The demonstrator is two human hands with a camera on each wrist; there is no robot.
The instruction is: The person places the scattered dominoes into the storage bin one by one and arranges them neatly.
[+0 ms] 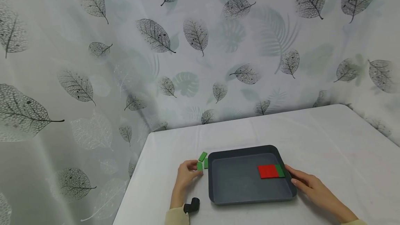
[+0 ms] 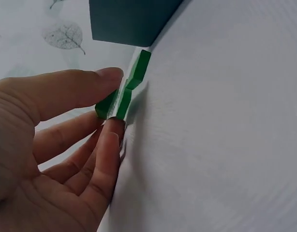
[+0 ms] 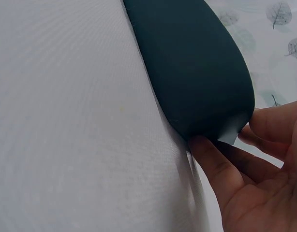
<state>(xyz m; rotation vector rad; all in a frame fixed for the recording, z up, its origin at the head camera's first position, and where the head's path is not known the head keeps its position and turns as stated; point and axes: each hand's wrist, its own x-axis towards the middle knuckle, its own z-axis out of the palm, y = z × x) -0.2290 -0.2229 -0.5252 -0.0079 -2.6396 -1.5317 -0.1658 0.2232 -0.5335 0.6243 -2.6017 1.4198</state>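
Beside the tray's left wall, my left hand point(image 1: 186, 174) pinches a green tile point(image 1: 200, 166) between thumb and fingertips. Two more green tiles lie close by: one tilted tile point(image 1: 202, 156) farther back and one tile point(image 1: 206, 163) next to the tray. In the left wrist view the green tiles point(image 2: 124, 102) overlap by the thumb. My right hand point(image 1: 307, 185) holds the dark grey tray point(image 1: 240, 192) at its right side. The right wrist view has its fingers point(image 3: 216, 166) against the tray's outer wall point(image 3: 197, 72). Inside the tray, red tiles point(image 1: 267, 171) adjoin a green tile point(image 1: 279, 170).
The tray stands on a white-covered table point(image 1: 331, 141). A black wrist device point(image 1: 192, 205) sits by the left sleeve. Leaf-patterned curtains point(image 1: 200, 72) hang behind the table and along its left side.
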